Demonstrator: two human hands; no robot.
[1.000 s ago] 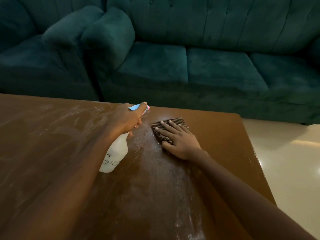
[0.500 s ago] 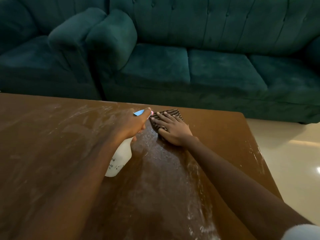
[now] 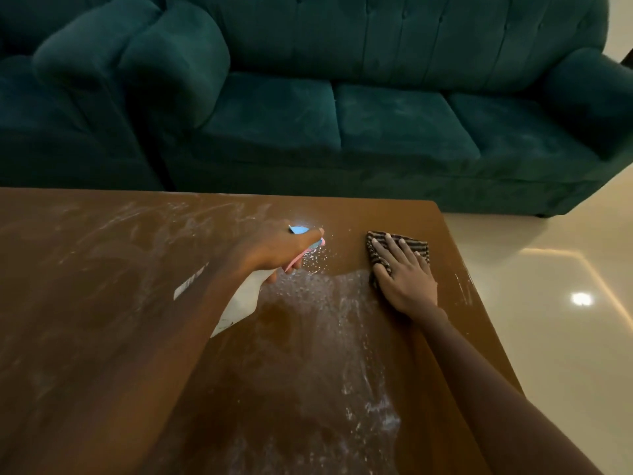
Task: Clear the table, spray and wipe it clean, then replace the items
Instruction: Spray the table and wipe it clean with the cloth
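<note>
The brown wooden table [image 3: 102, 303] fills the lower left, streaked with wet smears and droplets. My left hand [image 3: 274, 250] grips a white spray bottle [image 3: 239, 303] with a blue and pink head, its nozzle pointing toward the far edge; fresh droplets lie just ahead of it. My right hand [image 3: 404, 275] lies flat, fingers spread, pressing a striped brown cloth [image 3: 414, 245] onto the table near the far right corner. Most of the cloth is under my palm.
A dark green sofa [image 3: 394, 114] runs along the far side of the table, with a second green seat [image 3: 61, 125] at the left. Glossy cream floor [image 3: 565, 337] lies beyond the table's right edge.
My right hand slid the cloth to the right, away from the spray bottle. New droplets appeared in front of the nozzle. The view shifted left.
</note>
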